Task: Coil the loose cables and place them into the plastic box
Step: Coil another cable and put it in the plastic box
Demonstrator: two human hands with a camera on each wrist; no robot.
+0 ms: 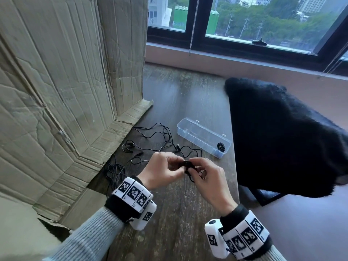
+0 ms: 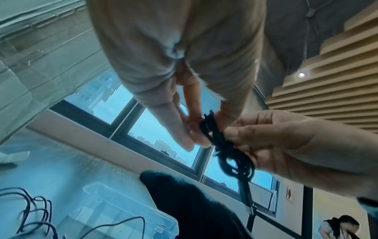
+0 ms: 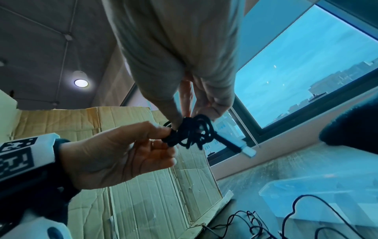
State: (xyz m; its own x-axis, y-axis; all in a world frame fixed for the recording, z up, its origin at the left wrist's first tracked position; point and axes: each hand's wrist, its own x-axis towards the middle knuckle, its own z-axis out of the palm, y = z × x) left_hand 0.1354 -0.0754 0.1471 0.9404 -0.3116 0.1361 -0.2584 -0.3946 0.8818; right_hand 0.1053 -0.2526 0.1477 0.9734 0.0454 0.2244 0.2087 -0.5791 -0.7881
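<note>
Both hands, left hand [image 1: 164, 171] and right hand [image 1: 205, 176], pinch a small cable bundle [image 1: 188, 165]; one coil [image 1: 220, 146] lies boxed, loose cables [image 1: 154, 140] remain mid-table.

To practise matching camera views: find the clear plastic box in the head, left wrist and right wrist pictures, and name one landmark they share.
Head: the plastic box lies right of centre on the table, beyond the hands.
Left wrist: it is at the bottom left.
Right wrist: it is at the lower right.
Shared landmark: the loose black cables lying beside the box.
</note>
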